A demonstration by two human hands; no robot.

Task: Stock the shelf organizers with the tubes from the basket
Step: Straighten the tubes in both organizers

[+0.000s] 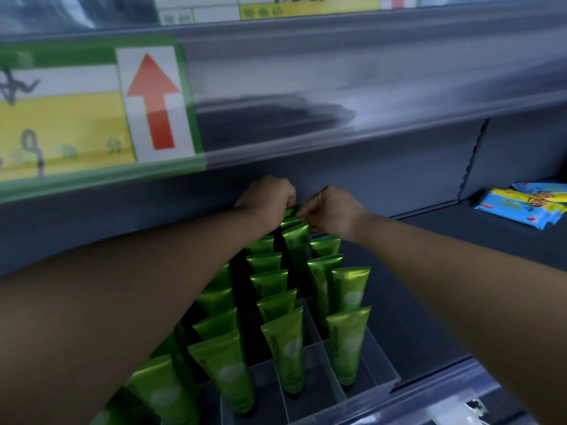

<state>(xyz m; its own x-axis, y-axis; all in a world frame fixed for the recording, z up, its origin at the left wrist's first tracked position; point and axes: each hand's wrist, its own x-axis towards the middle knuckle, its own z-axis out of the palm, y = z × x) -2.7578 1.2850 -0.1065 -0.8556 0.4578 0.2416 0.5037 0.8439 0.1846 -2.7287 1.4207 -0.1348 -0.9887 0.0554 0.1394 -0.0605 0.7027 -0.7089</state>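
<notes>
Several green tubes stand upright, caps down, in rows inside a clear plastic shelf organizer on the dark shelf. Both my arms reach deep into the shelf over the rows. My left hand and my right hand meet at the back of the middle row, fingers pinched on the flat crimped top of a rear green tube. The lower part of that tube is hidden behind the tubes in front. No basket is in view.
The upper shelf's front rail hangs just above my hands, carrying a price label with a red arrow. Blue and yellow wipe packs lie on the shelf to the far right. Bare dark shelf stretches between organizer and packs.
</notes>
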